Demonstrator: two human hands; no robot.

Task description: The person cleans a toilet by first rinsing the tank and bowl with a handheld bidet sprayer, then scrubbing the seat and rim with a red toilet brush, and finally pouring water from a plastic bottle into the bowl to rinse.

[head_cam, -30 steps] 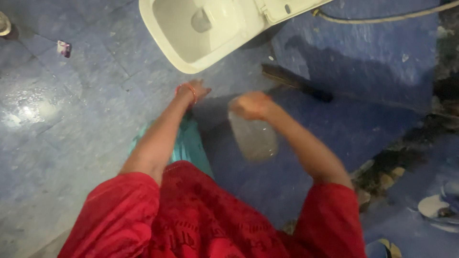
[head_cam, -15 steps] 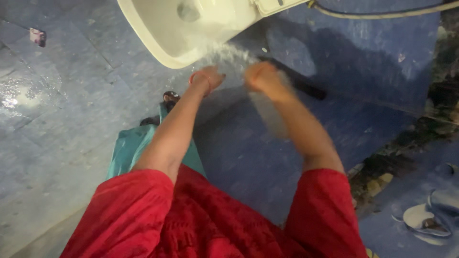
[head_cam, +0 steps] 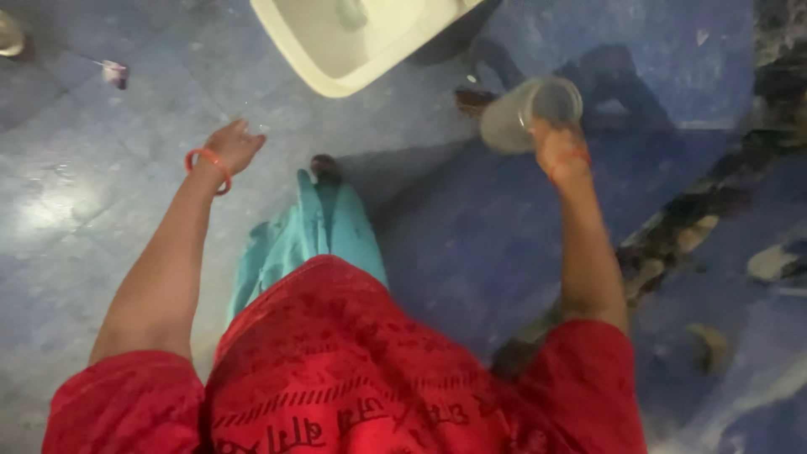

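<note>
The wet blue tiled floor [head_cam: 101,277] carries everything here, and the water that was flying toward the toilet half a second ago is gone from the air, leaving only a shine on the tiles at the left. The white toilet bowl [head_cam: 336,50] now sits cut off by the top edge of the view, a little left of centre, where a moment ago it filled more of the frame. The person in a red top [head_cam: 336,378] and teal trousers [head_cam: 294,244] stands over the middle of the floor, one foot forward toward the bowl. The clear plastic mug [head_cam: 525,113], earlier low and tipped at the bowl, has swung up and out toward the upper right, lying on its side with its open mouth facing right; it looks empty, so the throw of water seems finished. The right hand [head_cam: 556,145] grips it, fingers curled round the handle side. The left hand [head_cam: 234,143], with an orange bangle [head_cam: 210,164] at the wrist, has moved away to the left and hangs free over the tiles, fingers loosely spread, holding nothing. A small scrap [head_cam: 113,74] lies near the floor's upper left corner.
</note>
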